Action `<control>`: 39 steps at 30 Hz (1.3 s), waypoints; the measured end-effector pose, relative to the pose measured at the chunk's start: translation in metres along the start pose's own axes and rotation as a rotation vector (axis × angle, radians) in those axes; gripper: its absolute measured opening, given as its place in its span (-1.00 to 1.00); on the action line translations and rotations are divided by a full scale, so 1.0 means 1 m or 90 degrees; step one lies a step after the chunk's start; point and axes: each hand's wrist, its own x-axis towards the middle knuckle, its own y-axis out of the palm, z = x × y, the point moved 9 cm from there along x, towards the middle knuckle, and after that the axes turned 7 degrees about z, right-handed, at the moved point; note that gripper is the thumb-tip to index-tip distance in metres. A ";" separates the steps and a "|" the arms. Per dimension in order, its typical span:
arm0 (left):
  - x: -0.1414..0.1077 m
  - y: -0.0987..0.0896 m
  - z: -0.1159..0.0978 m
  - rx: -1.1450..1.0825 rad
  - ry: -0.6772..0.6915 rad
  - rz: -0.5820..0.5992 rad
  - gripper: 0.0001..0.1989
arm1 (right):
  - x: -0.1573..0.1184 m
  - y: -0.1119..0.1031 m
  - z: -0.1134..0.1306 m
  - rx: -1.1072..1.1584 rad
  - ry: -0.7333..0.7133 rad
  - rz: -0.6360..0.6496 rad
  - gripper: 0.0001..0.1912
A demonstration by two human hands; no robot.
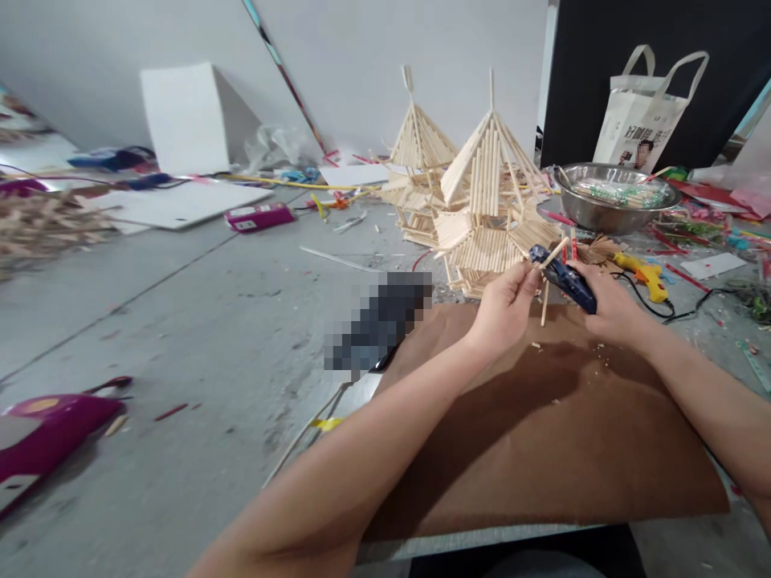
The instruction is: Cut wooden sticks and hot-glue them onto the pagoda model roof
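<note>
My left hand [506,309] is closed, with its fingertips pinching a thin pale wooden stick [555,252]. That stick slants up to the right, across the front end of a dark blue hand tool [571,282]. Wrapped round the tool's body is my right hand [611,305]; its jaws, if it has any, cannot be made out. A second short stick [545,305] points down just below the tool. Both hands are above a brown sheet [542,449] with small wood bits on it. Just behind them stands a model pavilion [482,225] of wooden sticks with two pointed roofs.
A pixelated dark phone-like object [379,325] lies left of the sheet. Rightward are a yellow glue gun [644,277] with its cord and a metal bowl [602,217] of wrapped sticks. A magenta device [54,433] sits at lower left, near scattered scraps.
</note>
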 end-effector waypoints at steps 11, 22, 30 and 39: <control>-0.001 0.010 0.007 0.014 0.000 0.040 -0.76 | -0.004 0.005 0.005 -0.032 0.029 0.038 -0.29; -0.001 0.011 0.011 -0.008 -0.019 0.040 -0.73 | -0.003 0.006 0.007 -0.039 0.001 0.037 -0.32; 0.000 0.010 0.010 0.024 -0.015 0.042 -0.72 | -0.005 0.009 0.005 -0.036 0.022 0.040 -0.40; -0.001 0.010 0.010 0.060 -0.027 0.041 -0.73 | -0.005 0.012 0.002 -0.018 0.056 0.058 -0.47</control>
